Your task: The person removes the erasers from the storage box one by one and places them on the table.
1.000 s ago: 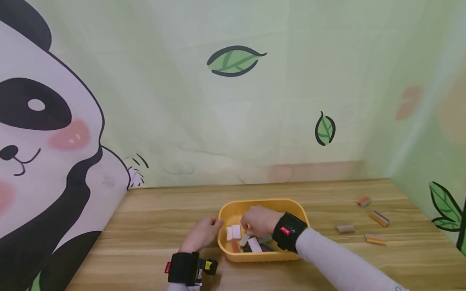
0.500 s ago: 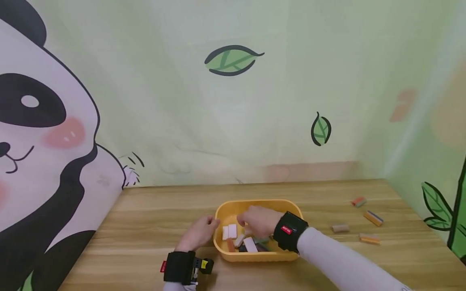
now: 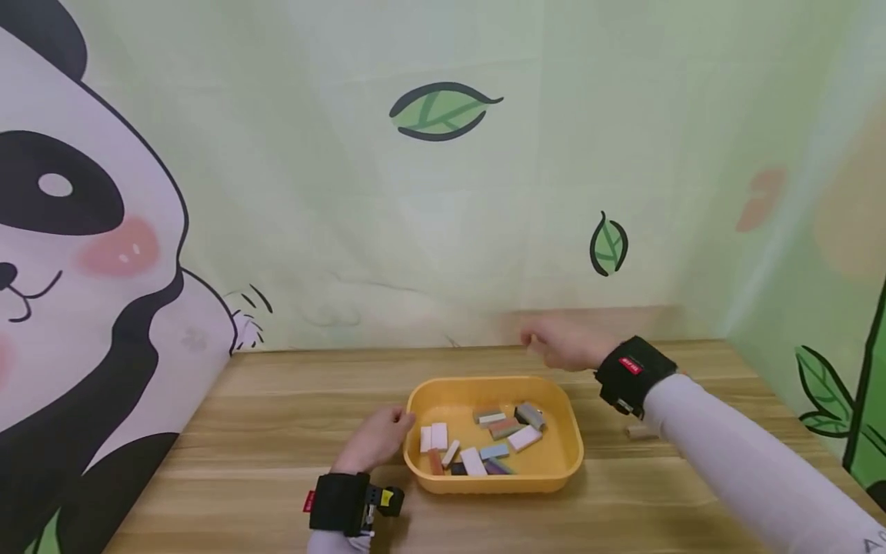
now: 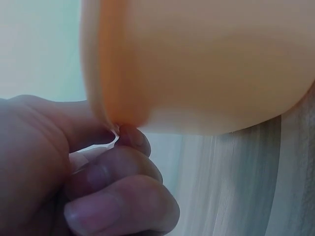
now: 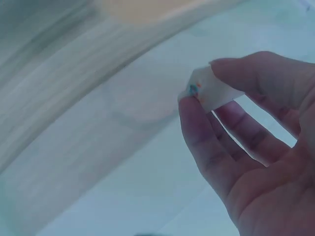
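Observation:
A yellow plastic basket stands on the wooden table, holding several small blocks that look like erasers, some white and some coloured. My left hand pinches the basket's left rim between thumb and fingers, as the left wrist view shows close up. Beyond the basket's back right corner, my right hand is raised in front of the backdrop. Between its thumb and fingertips it holds a white eraser with small blue and orange marks. In the head view that eraser is barely visible.
To the right of the basket a greyish-brown block lies on the table, partly behind the right sleeve. A printed backdrop with a panda and leaves hangs behind and at the sides.
My right hand has risen out of the basket and moved right and back with the white eraser, uncovering the blocks inside. My left hand stays on the rim.

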The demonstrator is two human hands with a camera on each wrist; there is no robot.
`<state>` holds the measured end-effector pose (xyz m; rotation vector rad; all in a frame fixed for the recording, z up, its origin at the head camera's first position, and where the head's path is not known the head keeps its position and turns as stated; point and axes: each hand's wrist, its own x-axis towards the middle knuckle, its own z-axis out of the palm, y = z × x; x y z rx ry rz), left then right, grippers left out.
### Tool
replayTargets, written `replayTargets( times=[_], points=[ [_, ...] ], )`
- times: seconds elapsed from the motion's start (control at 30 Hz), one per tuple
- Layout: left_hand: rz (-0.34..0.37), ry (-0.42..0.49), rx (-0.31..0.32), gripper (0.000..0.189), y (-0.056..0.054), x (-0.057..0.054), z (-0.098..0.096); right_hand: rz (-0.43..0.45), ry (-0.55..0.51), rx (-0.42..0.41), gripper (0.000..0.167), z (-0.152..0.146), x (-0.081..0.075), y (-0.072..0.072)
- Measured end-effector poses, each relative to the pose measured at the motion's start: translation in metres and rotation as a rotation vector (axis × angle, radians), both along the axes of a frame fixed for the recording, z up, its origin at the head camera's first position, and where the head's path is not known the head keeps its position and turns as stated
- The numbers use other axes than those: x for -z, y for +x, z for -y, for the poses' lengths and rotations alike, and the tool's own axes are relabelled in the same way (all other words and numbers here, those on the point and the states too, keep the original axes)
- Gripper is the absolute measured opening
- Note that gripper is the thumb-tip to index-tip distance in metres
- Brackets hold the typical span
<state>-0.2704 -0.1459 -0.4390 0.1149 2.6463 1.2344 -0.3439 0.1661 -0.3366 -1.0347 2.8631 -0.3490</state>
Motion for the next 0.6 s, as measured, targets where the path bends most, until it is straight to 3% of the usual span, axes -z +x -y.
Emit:
replayTargets(
  times=[0.2, 0.6],
  points=[
    [-0.006, -0.029, -0.002, 0.031, 0.001, -0.001, 0.004, -0.037, -0.028, 0.065, 0.008, -0.037, 0.012, -0.016],
    [-0.005, -0.018, 0.004, 0.032, -0.002, 0.000, 0.003, -0.134, 0.015, 0.151, 0.007, -0.103, 0.057, -0.023]
  ],
)
